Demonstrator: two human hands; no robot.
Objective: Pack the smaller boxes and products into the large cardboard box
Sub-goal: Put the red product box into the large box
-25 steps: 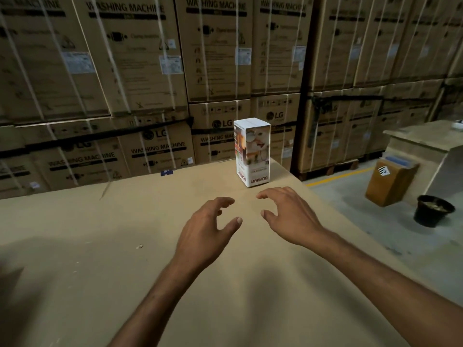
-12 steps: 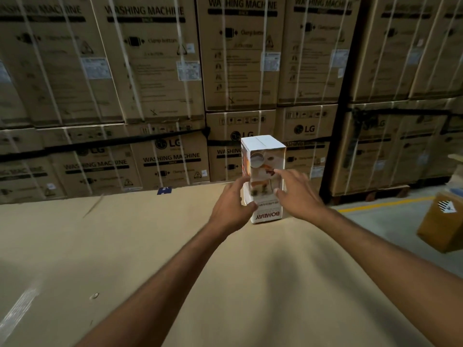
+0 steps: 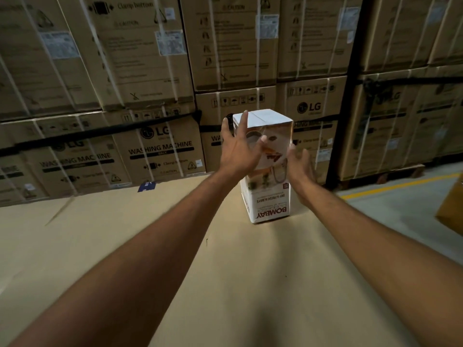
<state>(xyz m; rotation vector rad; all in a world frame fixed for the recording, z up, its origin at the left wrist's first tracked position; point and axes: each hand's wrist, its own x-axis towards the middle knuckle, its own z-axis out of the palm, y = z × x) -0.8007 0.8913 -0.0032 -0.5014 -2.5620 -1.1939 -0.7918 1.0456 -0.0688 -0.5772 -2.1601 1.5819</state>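
A tall white product box point(image 3: 269, 196) stands on a wide flat cardboard surface point(image 3: 150, 246), its "BOMBAY" print upside down. My left hand point(image 3: 238, 151) lies against the box's upper left side, fingers straight up to the top edge and thumb across the front face. My right hand point(image 3: 300, 171) is at the box's right side with fingers extended, blurred, and it touches or nearly touches the box. The box rests on the surface. No open large box is in view.
Strapped washing machine cartons point(image 3: 160, 146) are stacked in a wall right behind the surface. A small blue label point(image 3: 146, 187) lies at the surface's far edge. To the right is concrete floor with a yellow line point(image 3: 400, 186) and a brown carton point(image 3: 451, 216).
Both hands reached forward from the middle of the surface to the white box. The left hand has slid up its left side, and the right hand has moved to its right side.
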